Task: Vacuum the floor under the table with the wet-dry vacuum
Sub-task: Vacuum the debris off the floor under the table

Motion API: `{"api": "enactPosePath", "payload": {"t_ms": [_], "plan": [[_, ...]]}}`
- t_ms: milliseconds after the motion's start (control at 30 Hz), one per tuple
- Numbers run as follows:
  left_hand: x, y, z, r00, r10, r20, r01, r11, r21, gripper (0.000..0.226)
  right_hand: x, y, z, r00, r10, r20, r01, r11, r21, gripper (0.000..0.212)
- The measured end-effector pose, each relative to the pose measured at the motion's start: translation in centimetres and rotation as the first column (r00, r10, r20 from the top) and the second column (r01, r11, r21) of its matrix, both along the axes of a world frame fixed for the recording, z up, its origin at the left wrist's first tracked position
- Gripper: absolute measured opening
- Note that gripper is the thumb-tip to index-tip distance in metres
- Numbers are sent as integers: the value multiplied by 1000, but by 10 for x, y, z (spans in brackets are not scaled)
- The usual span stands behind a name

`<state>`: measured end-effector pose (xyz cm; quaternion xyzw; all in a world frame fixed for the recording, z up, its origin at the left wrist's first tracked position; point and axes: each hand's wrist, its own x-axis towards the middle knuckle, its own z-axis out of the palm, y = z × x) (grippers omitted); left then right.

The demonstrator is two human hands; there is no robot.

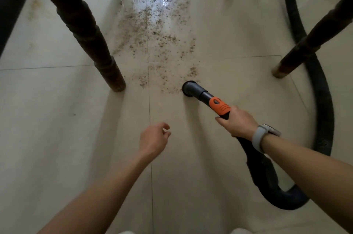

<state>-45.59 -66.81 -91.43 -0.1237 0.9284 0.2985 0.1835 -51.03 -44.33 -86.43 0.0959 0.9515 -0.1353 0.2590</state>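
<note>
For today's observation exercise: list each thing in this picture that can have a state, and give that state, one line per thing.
Nozzle: mouth down at the floor, at the near edge of the debris.
Debris: scattered, not yet picked up.
Hose: curved loosely across the floor.
Right hand: holds the wand behind the orange grip.
Left hand: free, fingers relaxed, holding nothing.
Near table leg: standing on the floor.

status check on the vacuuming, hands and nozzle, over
Right hand grips vacuum wand; left hand open, free. Nozzle on floor at near edge of debris. Table leg stands left of the debris.
</note>
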Motion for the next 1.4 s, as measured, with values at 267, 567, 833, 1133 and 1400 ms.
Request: {"api": "enactPosePath", "payload": {"t_ms": [267, 567, 833, 1133, 1400], "plan": [[-51, -31, 48, 988, -131, 79, 142, 980, -141, 27, 2, -52, -11, 993, 104, 55, -98, 990, -105, 45], [-55, -24, 47, 811, 297, 504, -545, 696, 468, 51, 7, -104, -9, 980, 176, 92, -153, 965, -215, 47], [-49, 1, 36, 728, 383, 569, -686, 428, 589, 41, 47, -93, -9, 976, 179, 126, -131, 938, -320, 35], [-56, 44, 32, 772, 284, 569, -630, 458, 627, 47, 76, -37, -1, 1000, 13, -27, -20, 969, -247, 38], [-56, 105, 43, 879, -27, 476, -380, 564, 733, 46, 91, 22, 3, 955, -292, -51, 261, 910, -323, 35]]}}
